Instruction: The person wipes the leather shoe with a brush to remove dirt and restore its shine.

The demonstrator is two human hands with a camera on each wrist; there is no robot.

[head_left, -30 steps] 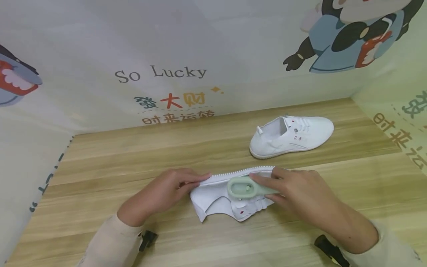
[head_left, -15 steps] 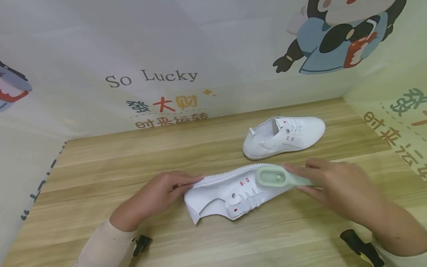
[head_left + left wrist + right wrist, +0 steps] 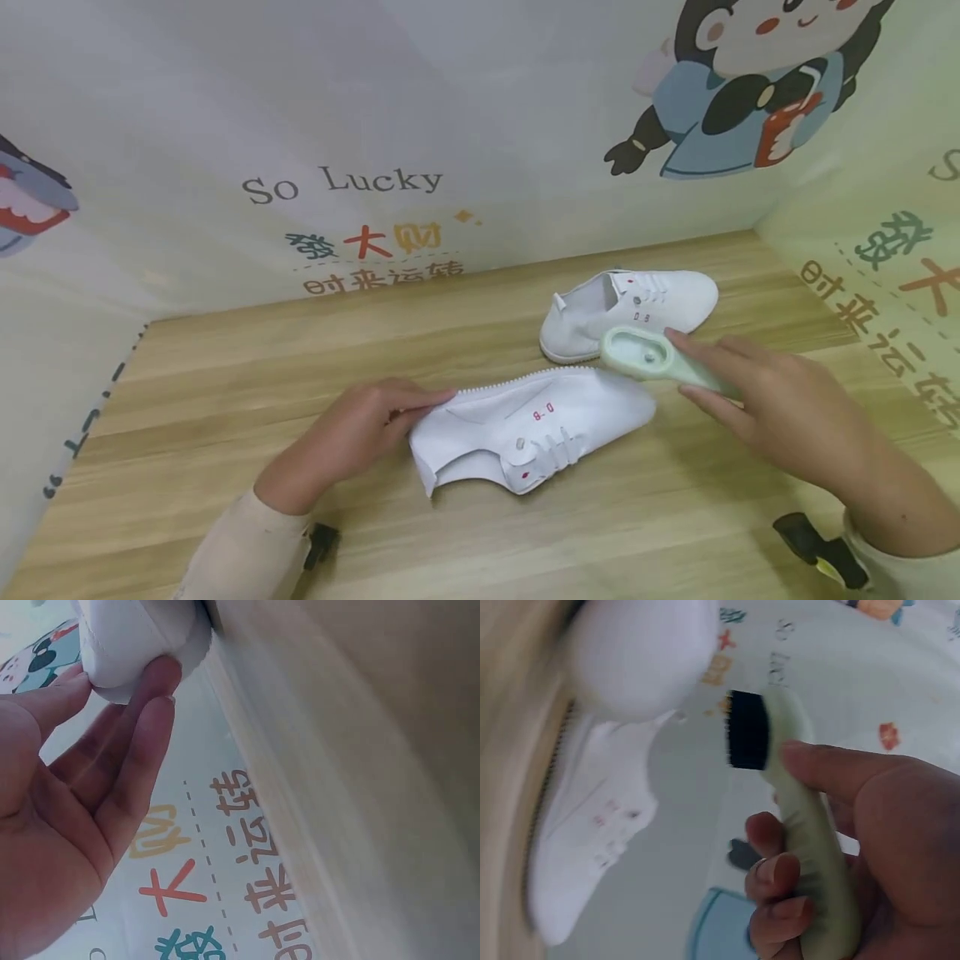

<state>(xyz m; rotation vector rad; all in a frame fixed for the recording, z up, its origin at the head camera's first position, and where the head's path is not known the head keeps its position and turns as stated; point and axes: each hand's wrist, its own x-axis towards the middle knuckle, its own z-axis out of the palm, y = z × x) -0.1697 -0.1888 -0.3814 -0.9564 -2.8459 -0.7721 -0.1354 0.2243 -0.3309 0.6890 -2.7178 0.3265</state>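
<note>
A white lace-up shoe (image 3: 577, 408) lies tilted on its side, its sole edge toward the back wall and its opening toward the front. My left hand (image 3: 375, 433) pinches the heel end at the sole; in the left wrist view the thumb and fingers hold the white heel (image 3: 135, 645). My right hand (image 3: 780, 400) grips a pale green brush (image 3: 637, 354) by its handle, above and beyond the toe. Dark bristles (image 3: 748, 731) show in the right wrist view, apart from the shoe. The second white shoe (image 3: 675, 300) stands upright behind, partly overlapped by the brush.
The wood-grain table (image 3: 262, 367) meets a pale printed backdrop (image 3: 525, 125) at the back and on both sides. Dark devices (image 3: 322, 546) are strapped near both wrists.
My right hand has swept the brush rightward along the shoe's upper to the toe, then lifted it off. My left hand keeps hold of the heel.
</note>
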